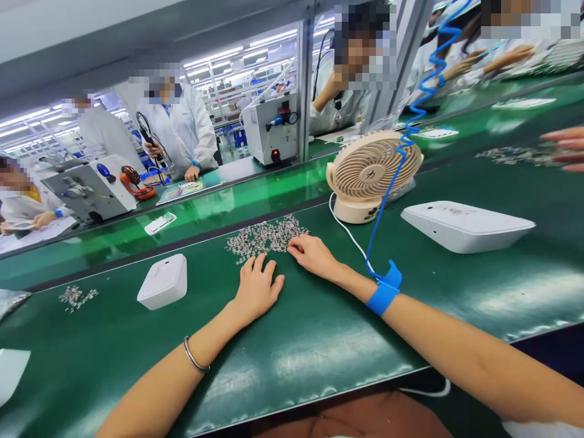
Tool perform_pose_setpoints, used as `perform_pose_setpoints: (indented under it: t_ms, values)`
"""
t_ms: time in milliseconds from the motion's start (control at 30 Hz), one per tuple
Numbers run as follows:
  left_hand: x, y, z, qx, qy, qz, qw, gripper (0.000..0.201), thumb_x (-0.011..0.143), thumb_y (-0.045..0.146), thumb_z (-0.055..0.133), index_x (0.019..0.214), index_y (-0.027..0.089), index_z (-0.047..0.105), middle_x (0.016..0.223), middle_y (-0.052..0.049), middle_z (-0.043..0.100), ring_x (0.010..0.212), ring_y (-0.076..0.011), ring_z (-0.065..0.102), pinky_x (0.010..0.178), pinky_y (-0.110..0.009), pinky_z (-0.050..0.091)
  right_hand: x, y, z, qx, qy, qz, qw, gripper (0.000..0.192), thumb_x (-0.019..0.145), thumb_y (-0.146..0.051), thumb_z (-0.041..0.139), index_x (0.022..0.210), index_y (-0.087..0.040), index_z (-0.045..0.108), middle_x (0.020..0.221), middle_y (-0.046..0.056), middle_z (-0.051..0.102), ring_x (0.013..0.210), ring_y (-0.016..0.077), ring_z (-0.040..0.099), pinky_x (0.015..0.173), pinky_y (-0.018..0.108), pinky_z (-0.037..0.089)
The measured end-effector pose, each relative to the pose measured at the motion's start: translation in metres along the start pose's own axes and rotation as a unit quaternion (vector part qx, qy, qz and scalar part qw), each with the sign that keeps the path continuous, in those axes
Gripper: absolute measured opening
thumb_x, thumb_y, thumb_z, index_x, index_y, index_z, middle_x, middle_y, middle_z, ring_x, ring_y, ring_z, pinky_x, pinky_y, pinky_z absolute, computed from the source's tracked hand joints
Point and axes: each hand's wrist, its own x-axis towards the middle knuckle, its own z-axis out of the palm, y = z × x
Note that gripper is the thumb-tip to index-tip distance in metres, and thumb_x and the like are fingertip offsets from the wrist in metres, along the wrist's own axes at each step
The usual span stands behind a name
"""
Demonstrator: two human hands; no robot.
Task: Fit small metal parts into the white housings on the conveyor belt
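Note:
A pile of small silvery metal parts [267,236] lies spread on the green work surface in front of me. My left hand [258,286] rests palm down at the near edge of the pile, its fingers apart and the fingertips touching or almost touching the closest parts. At the pile's right edge, my right hand [314,255] has its thumb and fingers pinched together. Whatever is between those fingertips is too small to make out. A blue wrist strap [384,291] with a coiled blue cord sits on my right wrist.
A beige fan [375,176] stands beyond my right forearm, its white cable running near it. White boxes lie left [163,281] and right [465,226]. A smaller heap of parts [77,298] is far left. Another person's hand [566,146] reaches in at right. Co-workers sit across the conveyor [214,210].

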Motion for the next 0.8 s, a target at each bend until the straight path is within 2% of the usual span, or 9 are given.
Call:
perform_pose_setpoints:
  t_ms: [300,400,500,600,800]
  values:
    - [-0.001,0.002,-0.002,-0.037,0.007,-0.016,0.999,0.034,0.085,0.032,0.048,0.115,0.017,0.055,0.132,-0.014,0.045,0.122,-0.0288,0.038,0.095,-0.047,0.04,-0.014,-0.005,0.008,-0.028,0.074,-0.061,0.995,0.017,0.079,-0.004,0.039,0.074,-0.014,0.051,0.073,0.007,0.049,0.069,0.0208,0.047,0.067,0.03,0.038]
    - [-0.001,0.002,-0.003,-0.057,0.011,-0.021,0.998,0.034,0.086,0.033,0.046,0.115,0.017,0.055,0.133,-0.015,0.044,0.124,-0.0287,0.037,0.097,-0.049,0.039,-0.02,-0.011,0.012,-0.062,0.086,-0.117,0.987,0.02,0.076,-0.002,0.037,0.076,-0.013,0.053,0.076,0.009,0.048,0.07,0.0226,0.046,0.066,0.032,0.039]
    - [-0.001,0.002,-0.004,-0.087,0.01,-0.02,0.996,0.032,0.087,0.034,0.045,0.112,0.019,0.057,0.134,-0.013,0.044,0.126,-0.0271,0.035,0.099,-0.049,0.036,-0.026,-0.02,0.015,-0.067,0.074,-0.2,0.975,0.03,0.072,0.002,0.035,0.091,-0.01,0.055,0.083,0.012,0.049,0.074,0.0234,0.045,0.066,0.033,0.042]
    - [0.002,-0.001,-0.005,-0.124,0.004,-0.02,0.992,0.029,0.085,0.033,0.048,0.108,0.02,0.06,0.133,-0.011,0.046,0.125,-0.0245,0.038,0.101,-0.047,0.036,-0.032,-0.03,0.016,-0.021,0.058,-0.25,0.966,0.046,0.067,0.006,0.032,0.108,-0.008,0.048,0.092,0.013,0.048,0.081,0.0232,0.046,0.069,0.033,0.045]
    - [0.01,-0.009,-0.007,-0.189,-0.008,-0.029,0.982,0.017,0.083,0.025,0.049,0.084,0.018,0.065,0.123,-0.009,0.055,0.12,-0.0174,0.046,0.101,-0.037,0.038,-0.037,-0.035,0.019,0.009,0.064,-0.29,0.955,0.03,0.078,0.003,0.028,0.092,-0.011,0.05,0.085,0.011,0.046,0.076,0.0218,0.047,0.067,0.033,0.049]
